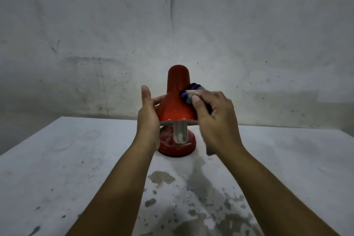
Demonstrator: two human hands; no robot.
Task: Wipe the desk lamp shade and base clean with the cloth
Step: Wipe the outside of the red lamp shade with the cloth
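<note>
- Two bare hands are on our red lamp, one at each side of the shade (173, 105).
- Our left hand (148, 113) lies against the shade's left flank, thumb pointing up, fingers wrapped round the far side, so it grips the shade.
- Our right hand (212, 113) pinches the cloth (188, 95), thumb on top, and presses it to the shade's upper right side, just below the narrow neck.
- We see the cloth as dark purple and grey; part of it is bunched under the fingers, and a grey end (209, 152) hangs below the wrist. It is blurred, so we cannot tell its weave.
- We see the shade tilted, its closed narrow end pointing up and away, its wide open rim facing us and down.
- We see a white folded-tube bulb (180, 133) sticking out of the open rim.
- Our lamp's round red base (183, 148) sits on the table (67, 159), directly under the shade; pale streaks mark its top.
- We see the table white, with grey blotches (161, 177) and dark specks on the near part, between our forearms.
- We face a pale, scuffed wall (191, 25) just behind the table.
</note>
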